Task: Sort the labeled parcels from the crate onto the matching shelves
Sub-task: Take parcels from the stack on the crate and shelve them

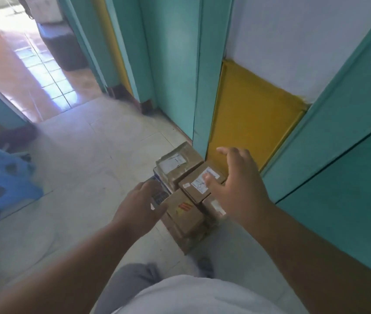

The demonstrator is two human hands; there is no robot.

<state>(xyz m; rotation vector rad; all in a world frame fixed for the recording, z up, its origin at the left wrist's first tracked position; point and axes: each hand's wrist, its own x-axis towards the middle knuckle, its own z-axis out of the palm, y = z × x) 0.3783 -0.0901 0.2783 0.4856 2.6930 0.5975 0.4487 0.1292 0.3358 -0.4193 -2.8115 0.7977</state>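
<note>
Several brown cardboard parcels lie in a pile on the floor against the teal and yellow wall. The farthest parcel (178, 163) carries a white label under clear tape. A nearer parcel (197, 184) has a white label with handwriting. Another parcel (185, 214) shows a red and yellow sticker. A blue-and-white box edge (160, 185) shows at the pile's left. My left hand (140, 206) hovers over the pile's left side, fingers loosely spread. My right hand (236, 184) is held above the right side, fingers spread, holding nothing. No crate is in view.
A blue plastic stool (1, 186) stands at the left. A teal pillar (173, 64) and a yellow wall panel (252, 118) rise behind the pile. An open doorway (32, 71) leads to a tiled floor at top left. Pale floor (85, 164) spreads between stool and pile.
</note>
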